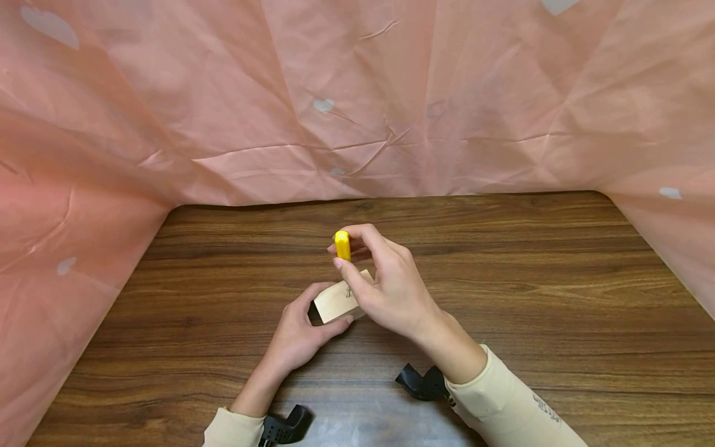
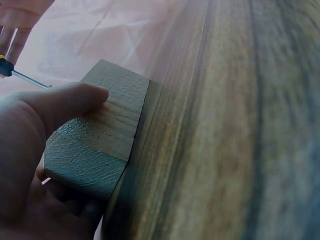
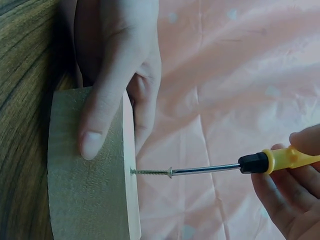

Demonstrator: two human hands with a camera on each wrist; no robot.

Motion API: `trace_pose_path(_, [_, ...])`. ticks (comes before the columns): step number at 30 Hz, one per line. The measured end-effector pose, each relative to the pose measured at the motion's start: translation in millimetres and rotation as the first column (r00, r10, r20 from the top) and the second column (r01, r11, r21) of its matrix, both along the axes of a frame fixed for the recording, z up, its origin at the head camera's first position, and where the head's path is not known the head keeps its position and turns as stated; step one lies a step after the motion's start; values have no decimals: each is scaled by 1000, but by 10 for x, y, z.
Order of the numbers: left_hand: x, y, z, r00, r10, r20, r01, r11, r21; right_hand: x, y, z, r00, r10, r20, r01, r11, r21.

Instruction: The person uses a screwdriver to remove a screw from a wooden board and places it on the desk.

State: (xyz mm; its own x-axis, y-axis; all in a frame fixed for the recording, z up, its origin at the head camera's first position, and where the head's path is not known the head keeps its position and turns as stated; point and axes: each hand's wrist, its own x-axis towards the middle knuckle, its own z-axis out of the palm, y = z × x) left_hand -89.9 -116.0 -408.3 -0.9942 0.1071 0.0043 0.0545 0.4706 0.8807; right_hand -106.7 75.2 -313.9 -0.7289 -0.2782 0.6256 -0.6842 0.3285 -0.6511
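My left hand grips a pale wooden block on the table, thumb along the near side and fingers round the far side. A screw stands out of the block's top face, its point in the wood and most of its thread showing. My right hand pinches the yellow handle of a screwdriver between thumb and fingers above the block. In the right wrist view, the metal shaft meets the screw's head, in line with it. The left wrist view shows the thumb pressed on the block.
The block rests on a brown wood-grain table. A pink curtain with pale hearts closes off the back and both sides. Black wrist-worn mounts stick out by the cuffs of both beige sleeves.
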Motion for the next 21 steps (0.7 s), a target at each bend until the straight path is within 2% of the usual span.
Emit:
trace_pose_path(5, [-5, 1, -5, 1000, 2, -1, -2, 1000, -1, -9, 14, -4, 1000, -9, -5, 9, 1000, 14])
trace_pose_path(14, [-1, -3, 8, 1000, -1, -1, 1, 1000, -8, -23, 29, -7, 1000, 23, 13, -23, 1000, -12])
trace_pose_path(21, [9, -1, 8, 1000, 0, 8, 0, 1000, -1, -17, 41, 2, 999, 16, 30, -14, 999, -43])
